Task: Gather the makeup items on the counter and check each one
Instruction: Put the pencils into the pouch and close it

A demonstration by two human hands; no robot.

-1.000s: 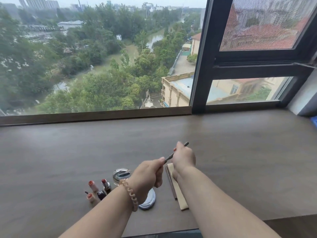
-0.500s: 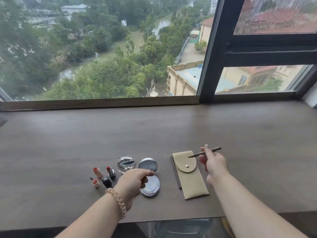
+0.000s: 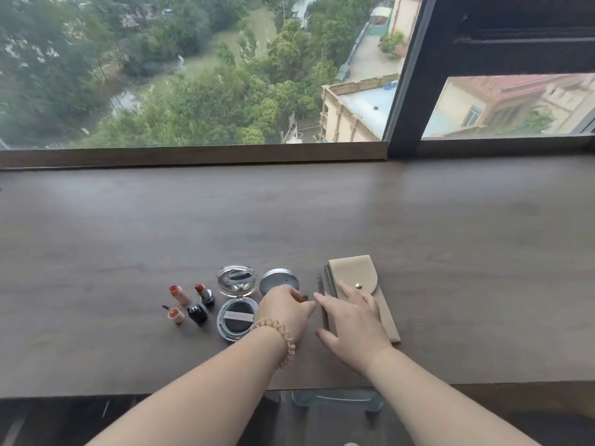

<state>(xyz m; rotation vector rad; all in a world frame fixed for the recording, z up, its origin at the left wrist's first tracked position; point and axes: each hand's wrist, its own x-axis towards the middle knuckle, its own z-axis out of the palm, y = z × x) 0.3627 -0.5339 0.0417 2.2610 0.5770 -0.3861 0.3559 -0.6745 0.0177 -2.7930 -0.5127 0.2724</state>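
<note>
Left hand [image 3: 286, 312]: my fingers are pinched together on a small dark piece, maybe a pencil cap; what it is I cannot tell.
Right hand [image 3: 352, 317]: fingers spread apart and flat, lying over the slim pencils [image 3: 323, 294] and the beige pouch [image 3: 360, 278].
Makeup: lipsticks [image 3: 190, 300] and the open compact [image 3: 237, 312] sit grouped left on the tabletop [image 3: 450, 252].
Doing it well: I should press lightly so the pencils don't roll, then lift one at a time.
</note>
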